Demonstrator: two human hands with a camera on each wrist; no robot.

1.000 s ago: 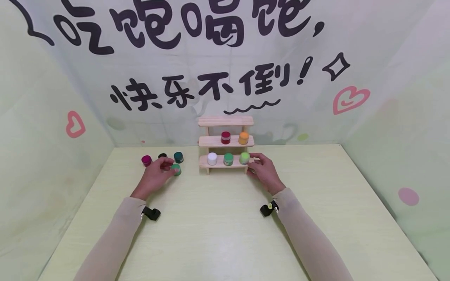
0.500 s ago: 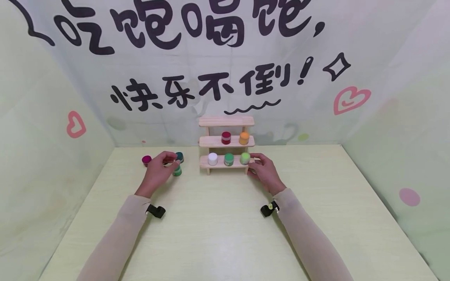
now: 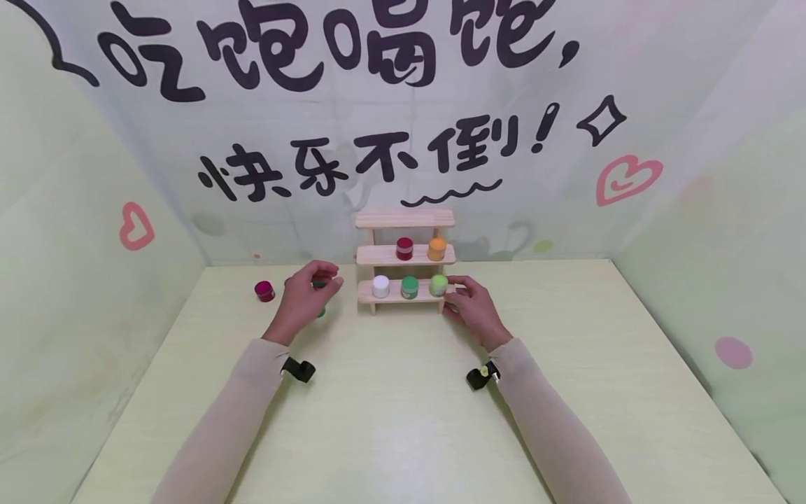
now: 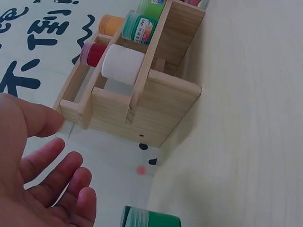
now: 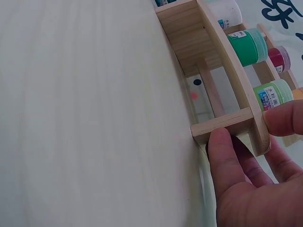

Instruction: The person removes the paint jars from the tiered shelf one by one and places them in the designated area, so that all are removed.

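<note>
My left hand [image 3: 308, 297] hovers over the table left of the stand, its fingers loosely bent with nothing between them. Under it, a green paint jar [image 4: 163, 219] is partly covered in the head view, and a teal jar [image 3: 319, 284] shows only in part. With thumb and fingers, my right hand [image 3: 474, 308] grips the right end of the lowest step of a three-step wooden stand [image 3: 406, 218]. That step bears a white jar [image 3: 380, 286], a green jar [image 3: 409, 288] and a light green jar [image 3: 438, 285]. Dark red [image 3: 404, 248] and orange [image 3: 436, 249] jars sit on the middle step.
A magenta jar [image 3: 264, 291] stands on the table [image 3: 403, 406] left of my left hand. Behind the stand rises a cloth backdrop [image 3: 283, 231] with black lettering, and cloth sides flank the table.
My left hand has come away from the green jar on the table and moved right and up toward the stand. My right hand has kept its grip on the stand.
</note>
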